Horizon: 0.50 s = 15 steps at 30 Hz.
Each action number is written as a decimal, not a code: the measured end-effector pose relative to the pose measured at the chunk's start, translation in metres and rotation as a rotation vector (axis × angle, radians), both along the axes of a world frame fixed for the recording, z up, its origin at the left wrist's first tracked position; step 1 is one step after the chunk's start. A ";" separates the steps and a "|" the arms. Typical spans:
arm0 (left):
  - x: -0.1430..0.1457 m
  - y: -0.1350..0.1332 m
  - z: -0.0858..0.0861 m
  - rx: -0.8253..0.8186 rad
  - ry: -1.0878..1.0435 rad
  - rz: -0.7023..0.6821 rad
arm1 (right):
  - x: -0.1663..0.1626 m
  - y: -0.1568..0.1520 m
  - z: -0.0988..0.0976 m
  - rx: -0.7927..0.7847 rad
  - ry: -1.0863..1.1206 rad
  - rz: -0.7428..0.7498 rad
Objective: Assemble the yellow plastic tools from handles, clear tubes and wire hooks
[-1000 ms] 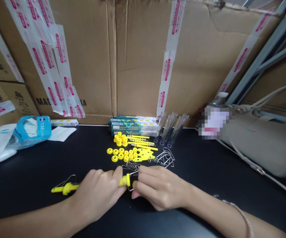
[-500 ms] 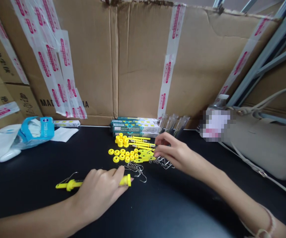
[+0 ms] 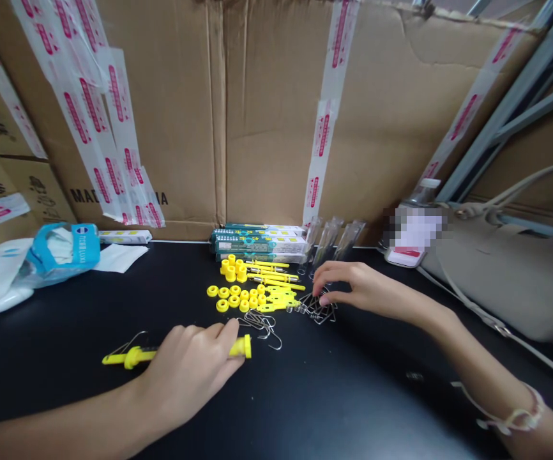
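My left hand (image 3: 193,367) is closed round a yellow plastic tool with a clear tube section. The tool's yellow flanged shaft (image 3: 133,358) and a thin wire hook stick out to the left; a yellow cap (image 3: 244,347) shows beyond my thumb. Over a tangle of bent metal wire pieces (image 3: 323,313), my right hand (image 3: 353,287) hovers with fingers curved and thumb apart. Its fingertips reach the tangle's upper edge; whether they touch it I cannot tell. Between the hands lie silver wire hooks (image 3: 262,321), yellow rings (image 3: 223,305), yellow flat strips (image 3: 279,300) and yellow rods (image 3: 276,279).
Yellow caps (image 3: 231,269), printed boxes (image 3: 257,243) and clear tubes (image 3: 327,239) stand behind the parts. A large cardboard box (image 3: 267,128) walls off the back. On the left is a blue tissue pack (image 3: 85,246); on the right, a beige bag (image 3: 487,275) with a strap.
My right hand has moved slightly right from the yellow strips to the wire tangle, its fingers spreading apart. My left hand still grips the yellow tool in nearly the same spot.
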State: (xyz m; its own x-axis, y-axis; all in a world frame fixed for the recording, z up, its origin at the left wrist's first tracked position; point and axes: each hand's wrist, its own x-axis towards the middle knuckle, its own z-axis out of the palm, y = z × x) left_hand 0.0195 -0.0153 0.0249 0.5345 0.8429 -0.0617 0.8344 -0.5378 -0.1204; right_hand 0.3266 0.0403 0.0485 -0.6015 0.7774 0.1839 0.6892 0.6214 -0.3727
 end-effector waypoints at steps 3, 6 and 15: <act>0.000 -0.001 0.001 -0.015 0.002 0.011 | 0.014 -0.013 0.009 -0.056 0.019 -0.085; 0.000 -0.002 0.001 -0.028 0.007 0.015 | 0.035 -0.042 0.007 -0.160 -0.053 -0.233; -0.001 -0.003 0.001 -0.031 0.001 0.002 | 0.046 -0.099 -0.032 -0.471 0.097 -0.381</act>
State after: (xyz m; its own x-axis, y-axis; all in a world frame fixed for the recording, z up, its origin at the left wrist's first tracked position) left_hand 0.0183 -0.0181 0.0255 0.5324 0.8419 -0.0882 0.8356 -0.5394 -0.1045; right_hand 0.3728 -0.0587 0.0167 -0.2632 0.9455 -0.1917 0.7797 0.0915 -0.6194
